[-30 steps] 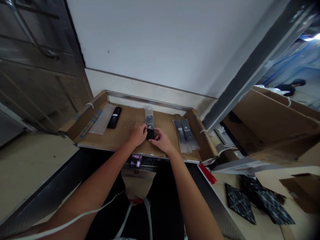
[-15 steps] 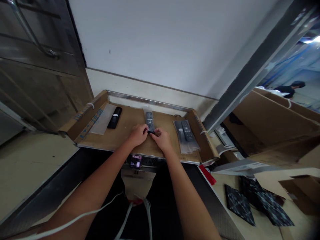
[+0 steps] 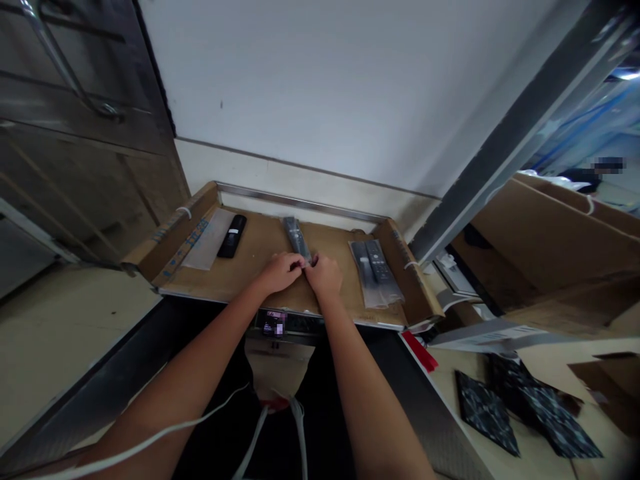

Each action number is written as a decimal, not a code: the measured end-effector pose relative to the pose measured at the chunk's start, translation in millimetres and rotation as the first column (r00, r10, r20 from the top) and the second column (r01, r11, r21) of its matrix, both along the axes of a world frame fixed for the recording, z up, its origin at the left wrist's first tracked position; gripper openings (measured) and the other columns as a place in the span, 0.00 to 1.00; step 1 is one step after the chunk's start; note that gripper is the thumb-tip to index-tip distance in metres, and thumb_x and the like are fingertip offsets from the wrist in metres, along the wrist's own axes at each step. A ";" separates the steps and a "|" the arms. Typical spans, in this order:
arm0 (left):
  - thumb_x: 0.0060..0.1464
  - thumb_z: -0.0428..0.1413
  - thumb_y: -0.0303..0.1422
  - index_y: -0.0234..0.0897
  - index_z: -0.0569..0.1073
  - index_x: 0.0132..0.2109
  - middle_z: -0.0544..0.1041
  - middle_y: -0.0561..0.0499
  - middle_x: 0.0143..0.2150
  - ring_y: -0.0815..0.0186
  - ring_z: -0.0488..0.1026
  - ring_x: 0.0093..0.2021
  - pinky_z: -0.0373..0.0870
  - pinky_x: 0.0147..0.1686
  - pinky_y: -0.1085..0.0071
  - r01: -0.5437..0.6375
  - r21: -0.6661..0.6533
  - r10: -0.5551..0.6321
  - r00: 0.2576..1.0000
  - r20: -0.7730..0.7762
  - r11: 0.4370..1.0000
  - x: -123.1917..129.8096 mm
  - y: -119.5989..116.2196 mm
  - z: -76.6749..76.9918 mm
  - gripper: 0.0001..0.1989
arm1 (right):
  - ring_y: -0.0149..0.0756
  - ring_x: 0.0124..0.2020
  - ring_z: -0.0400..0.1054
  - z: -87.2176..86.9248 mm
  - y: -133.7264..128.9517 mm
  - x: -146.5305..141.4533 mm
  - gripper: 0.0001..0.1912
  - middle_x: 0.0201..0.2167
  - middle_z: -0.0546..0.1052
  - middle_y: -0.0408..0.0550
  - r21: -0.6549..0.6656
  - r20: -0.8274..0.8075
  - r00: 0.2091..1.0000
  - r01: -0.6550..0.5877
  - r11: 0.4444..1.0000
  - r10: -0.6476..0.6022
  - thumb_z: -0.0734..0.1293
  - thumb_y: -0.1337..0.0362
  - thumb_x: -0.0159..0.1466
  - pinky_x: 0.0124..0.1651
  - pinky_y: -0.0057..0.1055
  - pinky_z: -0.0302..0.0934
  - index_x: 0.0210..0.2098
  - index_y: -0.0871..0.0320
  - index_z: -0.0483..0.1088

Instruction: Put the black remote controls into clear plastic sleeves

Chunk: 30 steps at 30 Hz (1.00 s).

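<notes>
A dark remote control in a clear plastic bag point(image 3: 295, 235) lies slanted at the middle of the cardboard-lined tray point(image 3: 260, 240). My left hand point(image 3: 285, 272) and my right hand point(image 3: 325, 275) meet at its near end, with fingers pinched on the bag there. The fingers cover what lies between them. To the left, a black remote control point(image 3: 231, 236) with a white label rests beside a flat, empty-looking plastic bag point(image 3: 207, 243). On the right, two more remote controls point(image 3: 377, 262) lie side by side with plastic bags.
Raised cardboard sides point(image 3: 407, 270) edge the tray, and a white wall stands behind it. A large cardboard box point(image 3: 555, 253) is at the right, with dark patterned pieces point(image 3: 487, 410) on the floor. A small lit screen point(image 3: 274, 324) sits below the tray's front edge.
The bagged remote control in the middle has turned, and its buttons show less clearly. My hands have drawn closer together at its near end. The view has shifted slightly.
</notes>
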<state>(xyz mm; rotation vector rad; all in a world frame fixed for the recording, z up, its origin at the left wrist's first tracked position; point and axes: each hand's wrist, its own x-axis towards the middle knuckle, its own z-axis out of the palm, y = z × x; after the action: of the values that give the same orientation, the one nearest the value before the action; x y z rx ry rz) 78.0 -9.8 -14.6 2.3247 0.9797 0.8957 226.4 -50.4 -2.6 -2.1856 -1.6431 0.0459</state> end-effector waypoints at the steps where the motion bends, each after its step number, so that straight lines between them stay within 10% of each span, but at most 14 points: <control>1: 0.54 0.53 0.26 0.40 0.76 0.38 0.79 0.52 0.38 0.64 0.73 0.38 0.64 0.42 0.68 0.017 -0.008 -0.017 1.000 0.022 1.000 -0.2 0.5 -0.7 0.08 | 0.42 0.38 0.72 0.7 0.0 -0.7 0.16 0.37 0.78 0.53 -0.009 0.006 1.000 0.008 1.000 -0.008 0.65 0.51 0.64 0.36 0.31 0.59 0.42 0.56 0.73; 19: 0.49 0.54 0.26 0.36 0.74 0.34 0.76 0.53 0.31 0.69 0.70 0.31 0.65 0.35 0.72 0.081 -0.236 0.005 0.940 0.342 0.968 0.9 2.5 -5.0 0.05 | 0.37 0.36 0.72 1.0 -19.1 5.0 0.07 0.34 0.79 0.47 0.120 -0.174 0.978 -0.092 0.988 0.112 0.64 0.65 0.63 0.38 0.29 0.56 0.40 0.56 0.73; 30: 0.44 0.52 0.28 0.36 0.73 0.30 0.73 0.53 0.24 0.70 0.68 0.24 0.64 0.27 0.74 0.028 -0.446 0.273 0.756 0.595 0.895 -0.9 12.9 -7.0 0.05 | 0.42 0.40 0.71 -4.2 -62.1 -2.1 0.13 0.37 0.78 0.52 0.187 -0.238 0.968 0.131 0.973 -0.085 0.61 0.67 0.60 0.45 0.33 0.60 0.43 0.60 0.72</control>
<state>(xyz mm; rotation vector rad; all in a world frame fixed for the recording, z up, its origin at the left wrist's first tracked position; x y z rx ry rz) 77.1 3.1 -21.6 1.4145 0.9057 1.2696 224.3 -112.5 -6.7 -2.0289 -1.3387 0.0925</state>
